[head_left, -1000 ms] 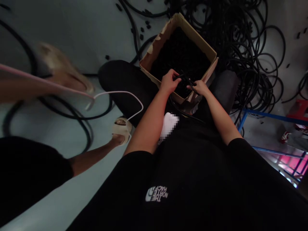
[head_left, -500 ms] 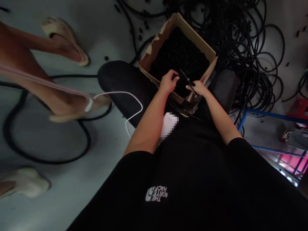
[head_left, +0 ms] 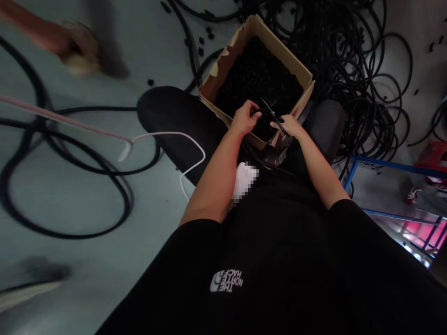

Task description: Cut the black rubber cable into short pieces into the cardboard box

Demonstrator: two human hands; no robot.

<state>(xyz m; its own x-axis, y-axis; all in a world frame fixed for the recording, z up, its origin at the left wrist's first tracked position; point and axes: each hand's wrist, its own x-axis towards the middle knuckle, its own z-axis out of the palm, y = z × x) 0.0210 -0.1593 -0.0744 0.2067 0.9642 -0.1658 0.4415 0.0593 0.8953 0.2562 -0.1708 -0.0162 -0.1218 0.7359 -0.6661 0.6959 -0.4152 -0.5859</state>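
Observation:
My left hand is closed, pinching a dark piece that looks like the end of a black hose; most of it blends into the dark behind. In my right hand is a pair of scissors, its blades pointing up and left toward my left fingers. Both hands hover over the near corner of an open cardboard box between my legs. Short black cut pieces fill the box. Below my wrists a length of black hose runs across my lap.
Tangled black hose is heaped on the floor right of the box. More hose loops lie at left, near a white cord. A blue metal frame stands at right. Another person's foot shows blurred at upper left.
At left, the other person's legs and feet have moved, uncovering more of the hose loops. My hands and the scissors hold nearly the same position over the box.

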